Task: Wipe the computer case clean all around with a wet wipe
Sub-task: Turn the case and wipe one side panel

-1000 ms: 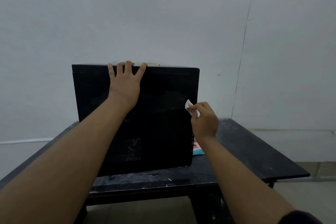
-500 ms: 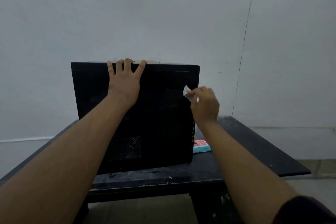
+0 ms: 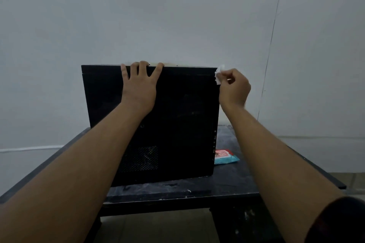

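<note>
A black computer case (image 3: 183, 116) stands upright on a dark table (image 3: 233, 181), its broad side panel facing me. My left hand (image 3: 139, 87) lies flat against the upper part of that panel, fingertips hooked over the top edge. My right hand (image 3: 234, 87) pinches a small crumpled white wet wipe (image 3: 218, 75) and holds it against the case's top right corner. The far sides of the case are hidden.
A blue and red wet wipe pack (image 3: 225, 156) lies on the table just right of the case. A pale wall stands close behind. The table's front edge (image 3: 177, 196) is near me, with tiled floor below.
My right hand has carried the wipe up the case's right edge, from mid-height to the top right corner. My left hand has stayed on the top edge.
</note>
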Motion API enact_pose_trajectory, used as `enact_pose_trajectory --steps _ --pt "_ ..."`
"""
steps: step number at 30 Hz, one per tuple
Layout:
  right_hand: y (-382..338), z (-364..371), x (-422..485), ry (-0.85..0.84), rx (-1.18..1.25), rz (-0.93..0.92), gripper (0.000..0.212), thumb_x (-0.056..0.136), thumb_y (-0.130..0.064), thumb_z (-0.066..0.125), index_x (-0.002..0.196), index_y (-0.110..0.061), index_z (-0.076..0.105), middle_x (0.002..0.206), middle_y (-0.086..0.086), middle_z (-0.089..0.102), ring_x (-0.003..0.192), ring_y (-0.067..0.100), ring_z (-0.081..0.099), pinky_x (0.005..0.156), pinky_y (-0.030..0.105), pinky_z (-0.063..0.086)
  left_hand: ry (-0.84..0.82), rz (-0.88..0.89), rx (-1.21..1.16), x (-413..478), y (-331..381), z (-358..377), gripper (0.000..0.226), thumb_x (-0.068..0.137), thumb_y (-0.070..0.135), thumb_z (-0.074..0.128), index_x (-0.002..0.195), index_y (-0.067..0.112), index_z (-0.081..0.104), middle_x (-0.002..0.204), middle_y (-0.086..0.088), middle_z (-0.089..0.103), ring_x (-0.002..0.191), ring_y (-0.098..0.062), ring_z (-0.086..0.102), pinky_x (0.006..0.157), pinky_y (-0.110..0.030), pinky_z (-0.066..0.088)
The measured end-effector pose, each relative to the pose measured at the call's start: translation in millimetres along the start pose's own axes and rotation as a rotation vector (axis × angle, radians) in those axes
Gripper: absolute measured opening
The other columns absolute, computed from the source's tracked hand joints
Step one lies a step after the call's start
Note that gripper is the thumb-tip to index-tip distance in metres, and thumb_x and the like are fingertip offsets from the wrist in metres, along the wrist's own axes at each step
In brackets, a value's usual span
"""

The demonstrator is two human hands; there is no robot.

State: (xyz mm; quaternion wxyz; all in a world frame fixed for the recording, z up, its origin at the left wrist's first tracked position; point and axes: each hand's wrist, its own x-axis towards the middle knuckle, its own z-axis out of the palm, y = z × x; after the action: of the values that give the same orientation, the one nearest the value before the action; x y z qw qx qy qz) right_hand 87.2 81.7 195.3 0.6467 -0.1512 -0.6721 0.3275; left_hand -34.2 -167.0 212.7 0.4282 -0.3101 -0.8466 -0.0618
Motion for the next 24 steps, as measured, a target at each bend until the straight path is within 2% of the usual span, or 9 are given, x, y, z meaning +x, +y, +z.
enact_pose_trajectory --steps 3,6,9,13,16,19,21,24 --pt "22 -3 -40 -0.035 -0.030 0.023 0.016 0.097 -0.028 0.077 0.085 -0.022 0.069 0.087 -0.009 0.070 0.078 0.008 0.063 0.069 0.025 0.049 0.000 0.000 0.005 0 1 -1 0.107 0.088 0.026 0.081 0.168 0.030 0.011 0.158 -0.020 0.026 0.150 -0.042 0.025 0.127 -0.071 0.008" --pt "49 -7 -94 -0.040 -0.043 0.152 0.017 0.099 -0.032 0.075 0.085 -0.028 0.066 0.088 -0.011 0.069 0.080 0.010 0.065 0.070 0.039 0.058 -0.009 -0.003 0.007 0 1 -2 0.108 0.088 0.027 0.081 0.168 0.030 0.009 0.158 -0.019 0.025 0.150 -0.042 0.024 0.127 -0.070 0.007" --pt "57 -4 -123 -0.021 -0.101 0.201 0.019 0.100 -0.032 0.073 0.084 -0.030 0.063 0.087 -0.012 0.068 0.077 0.014 0.064 0.069 0.047 0.060 -0.009 -0.004 0.007 -1 2 -2 0.107 0.088 0.026 0.080 0.168 0.031 0.009 0.158 -0.019 0.025 0.150 -0.042 0.024 0.128 -0.070 0.006" --pt "31 2 -92 -0.043 -0.170 0.003 0.010 0.099 -0.035 0.074 0.090 -0.029 0.071 0.091 -0.011 0.067 0.084 0.013 0.063 0.068 0.037 0.055 -0.006 -0.002 0.006 -2 2 -2 0.107 0.088 0.026 0.080 0.168 0.031 0.010 0.158 -0.019 0.026 0.150 -0.042 0.024 0.128 -0.070 0.007" --pt "6 6 -46 -0.055 -0.242 -0.130 0.012 0.099 -0.037 0.074 0.092 -0.028 0.076 0.089 -0.010 0.067 0.088 0.015 0.059 0.063 0.029 0.044 -0.002 -0.002 -0.003 -1 2 -3 0.107 0.087 0.026 0.080 0.168 0.030 0.011 0.158 -0.020 0.026 0.150 -0.043 0.024 0.127 -0.071 0.007" --pt "-2 5 -32 -0.051 -0.319 -0.215 0.014 0.100 -0.034 0.073 0.093 -0.022 0.077 0.087 -0.009 0.066 0.086 0.015 0.055 0.059 0.027 0.036 -0.006 -0.003 -0.019 -2 2 -4 0.106 0.087 0.026 0.080 0.169 0.030 0.012 0.159 -0.020 0.026 0.151 -0.042 0.023 0.128 -0.071 0.006" --pt "7 -2 -47 -0.087 -0.400 -0.317 0.014 0.099 -0.030 0.073 0.092 -0.018 0.076 0.087 -0.005 0.066 0.082 0.015 0.053 0.058 0.029 0.038 -0.007 -0.003 -0.026 -2 2 -4 0.106 0.087 0.025 0.080 0.169 0.030 0.012 0.159 -0.019 0.025 0.151 -0.042 0.023 0.128 -0.070 0.005" --pt "34 -17 -78 -0.258 -0.528 -0.480 0.006 0.095 -0.018 0.075 0.090 -0.018 0.075 0.088 -0.003 0.066 0.079 0.019 0.057 0.053 0.035 0.050 -0.012 -0.006 -0.027 -3 2 -4 0.107 0.086 0.026 0.081 0.169 0.031 0.012 0.159 -0.019 0.026 0.151 -0.042 0.022 0.128 -0.070 0.005"
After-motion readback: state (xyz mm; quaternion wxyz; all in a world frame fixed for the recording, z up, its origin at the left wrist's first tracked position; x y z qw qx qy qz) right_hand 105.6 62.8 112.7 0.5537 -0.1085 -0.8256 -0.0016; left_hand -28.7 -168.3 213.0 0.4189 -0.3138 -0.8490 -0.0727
